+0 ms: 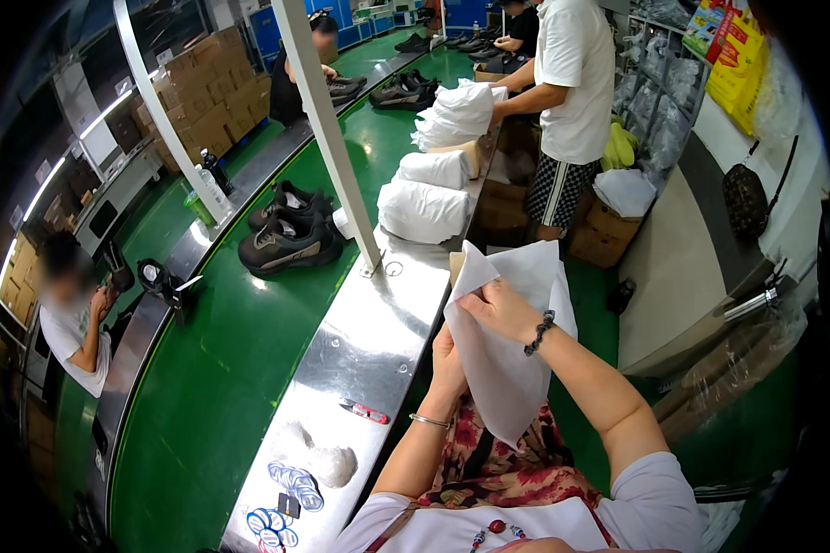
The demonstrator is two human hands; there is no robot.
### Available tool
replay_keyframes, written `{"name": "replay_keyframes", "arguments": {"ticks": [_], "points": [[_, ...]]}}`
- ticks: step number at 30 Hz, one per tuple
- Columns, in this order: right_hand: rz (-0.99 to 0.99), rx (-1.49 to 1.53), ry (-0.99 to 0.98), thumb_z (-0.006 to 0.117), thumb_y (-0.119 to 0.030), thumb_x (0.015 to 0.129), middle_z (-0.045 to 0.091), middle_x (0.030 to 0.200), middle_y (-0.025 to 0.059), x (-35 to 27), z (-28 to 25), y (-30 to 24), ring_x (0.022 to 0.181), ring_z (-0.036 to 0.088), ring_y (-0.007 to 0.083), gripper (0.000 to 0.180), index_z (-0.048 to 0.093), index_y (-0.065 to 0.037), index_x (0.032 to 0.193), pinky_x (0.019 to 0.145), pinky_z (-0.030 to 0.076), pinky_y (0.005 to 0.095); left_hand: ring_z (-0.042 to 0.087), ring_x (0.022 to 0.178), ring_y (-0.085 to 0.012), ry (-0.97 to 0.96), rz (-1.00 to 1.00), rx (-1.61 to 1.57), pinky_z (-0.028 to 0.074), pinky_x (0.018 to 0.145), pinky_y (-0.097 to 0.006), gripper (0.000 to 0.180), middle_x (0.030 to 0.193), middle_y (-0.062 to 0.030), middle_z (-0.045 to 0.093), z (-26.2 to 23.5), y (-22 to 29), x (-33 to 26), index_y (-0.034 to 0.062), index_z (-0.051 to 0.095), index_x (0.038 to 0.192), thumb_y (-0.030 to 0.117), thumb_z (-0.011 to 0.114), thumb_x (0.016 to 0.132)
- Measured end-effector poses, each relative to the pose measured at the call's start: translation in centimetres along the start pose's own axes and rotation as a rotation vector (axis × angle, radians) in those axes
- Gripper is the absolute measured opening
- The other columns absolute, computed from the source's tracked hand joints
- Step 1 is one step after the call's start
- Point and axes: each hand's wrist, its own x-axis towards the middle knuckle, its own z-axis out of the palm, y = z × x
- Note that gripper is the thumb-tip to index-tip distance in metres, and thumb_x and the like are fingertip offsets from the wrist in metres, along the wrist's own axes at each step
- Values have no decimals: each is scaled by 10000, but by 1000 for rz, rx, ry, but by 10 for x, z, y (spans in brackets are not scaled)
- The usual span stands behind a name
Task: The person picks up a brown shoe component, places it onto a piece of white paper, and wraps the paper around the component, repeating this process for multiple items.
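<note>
My right hand (498, 309) pinches the upper part of a white sheet of tissue paper (507, 359), fingers closed on it; a dark bead bracelet (539, 334) sits on that wrist. My left hand (447, 364) is behind the sheet's left edge, mostly covered by the paper; its grip looks clamped on the sheet, though I cannot see the fingers well. A thin metal bangle (429, 421) is on the left wrist. The paper hangs in the air in front of my chest, just right of the steel surface (369, 341), not touching it. On that surface, near my left arm: a small red-handled cutter (367, 412), a crumpled wad of clear film (318, 456), and a cluster of round blue-and-white stickers (295, 481). Farther along the surface lie stacks of folded white paper (424, 210). Left of the surface runs a green conveyor belt (231, 369) carrying a pair of dark shoes (290, 241), well apart from my hands. A white slanted post (327, 129) rises from the surface. Ahead, a person in a white shirt (572, 83) stands at the same surface, near the far paper stacks. Another person (69, 318) sits across the belt at the left.
</note>
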Motion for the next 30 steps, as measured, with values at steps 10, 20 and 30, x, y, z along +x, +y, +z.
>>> {"name": "replay_keyframes", "arguments": {"ticks": [10, 20, 30], "points": [[180, 288, -170, 698, -508, 708, 541, 1061, 107, -7, -9, 6, 995, 511, 195, 723, 465, 12, 1153, 850, 419, 305, 531, 845, -72, -152, 65, 170, 448, 738, -213, 223, 959, 16, 578, -3, 2, -7, 15, 560, 1104, 90, 520, 897], [117, 359, -236, 808, -394, 587, 501, 1072, 76, -12, -23, -2, 1006, 474, 187, 766, 460, -29, 1163, 874, 402, 292, 524, 912, -79, -280, -1, 85, 442, 782, -221, 262, 1028, -1, 568, 1, -3, -11, 9, 546, 1130, 87, 540, 880], [59, -947, 146, 674, -435, 634, 440, 1048, 144, -15, -12, -17, 980, 440, 305, 846, 350, -33, 1304, 846, 332, 419, 511, 1024, -204, 65, 368, 626, 450, 815, -296, 480, 1157, -113, 505, -28, 31, 16, -12, 453, 1223, 94, 643, 795]]}}
